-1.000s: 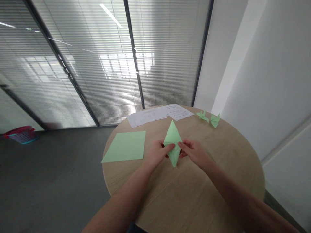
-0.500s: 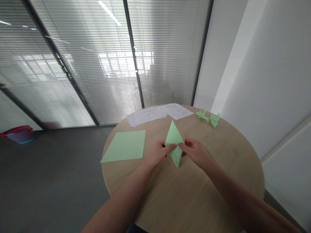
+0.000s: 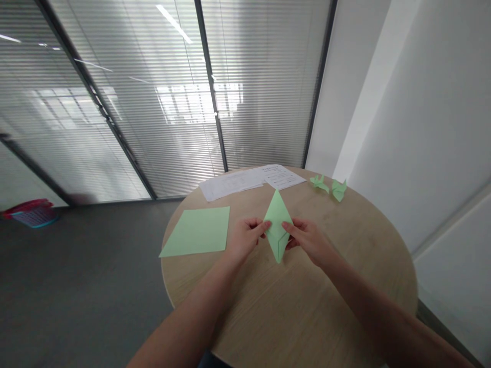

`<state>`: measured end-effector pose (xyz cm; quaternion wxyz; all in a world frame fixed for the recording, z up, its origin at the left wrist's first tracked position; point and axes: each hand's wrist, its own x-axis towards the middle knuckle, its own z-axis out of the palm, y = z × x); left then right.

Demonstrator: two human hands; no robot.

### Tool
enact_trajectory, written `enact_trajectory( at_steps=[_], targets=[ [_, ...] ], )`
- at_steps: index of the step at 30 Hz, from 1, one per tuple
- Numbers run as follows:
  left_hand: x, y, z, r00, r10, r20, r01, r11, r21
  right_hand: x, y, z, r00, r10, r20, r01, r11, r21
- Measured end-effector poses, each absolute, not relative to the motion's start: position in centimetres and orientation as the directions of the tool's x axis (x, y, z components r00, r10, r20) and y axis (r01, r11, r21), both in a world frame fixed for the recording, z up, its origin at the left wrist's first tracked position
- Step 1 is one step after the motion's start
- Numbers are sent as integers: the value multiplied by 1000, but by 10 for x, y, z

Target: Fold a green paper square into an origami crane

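A light green sheet of paper, folded into a long diamond (image 3: 277,217), is held up over the table between my two hands. My left hand (image 3: 248,234) pinches its left corner, thumb on the front face and fingers curled behind. On the opposite corner my right hand (image 3: 306,236) grips in the same way, its thumb lying on the front near the middle. A crease and a flap edge show on the diamond's lower half. The fingertips behind the paper are partly hidden.
Left of my hands lies a flat green paper sheet (image 3: 201,232). Printed white papers (image 3: 233,183) lie along the far edge of the round wooden table (image 3: 307,306). Two green folded paper figures (image 3: 319,183) (image 3: 339,190) stand at the far right. A red and blue basket (image 3: 32,213) is on the floor.
My left thumb has slid outward from the middle of the folded paper to its left edge. The diamond has shifted slightly right at the top and stands straighter.
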<state>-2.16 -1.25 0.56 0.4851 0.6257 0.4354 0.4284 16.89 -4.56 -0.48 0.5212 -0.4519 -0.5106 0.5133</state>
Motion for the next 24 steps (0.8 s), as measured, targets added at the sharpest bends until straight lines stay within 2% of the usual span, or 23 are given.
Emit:
enact_trajectory(
  at_steps=[4,11,14,19,24],
  targets=[
    [-21,-13,6,271,955,123,131,-164,978,170,-45,-5,-82,995,60,-53,56,-997],
    [-15,-17,6,384,916,112,131,-174,976,170,-46,-6,-71,989,131,40,134,-990],
    [-16,-15,4,369,921,127,128,-186,974,168,-47,-4,-93,989,118,45,122,-991],
    [-20,-10,1,302,942,147,121,-191,974,168,-47,-1,-91,994,60,-41,56,-998],
    [-18,-12,2,255,963,87,77,-110,991,174,-47,0,-49,995,88,-85,84,-993]
  ],
)
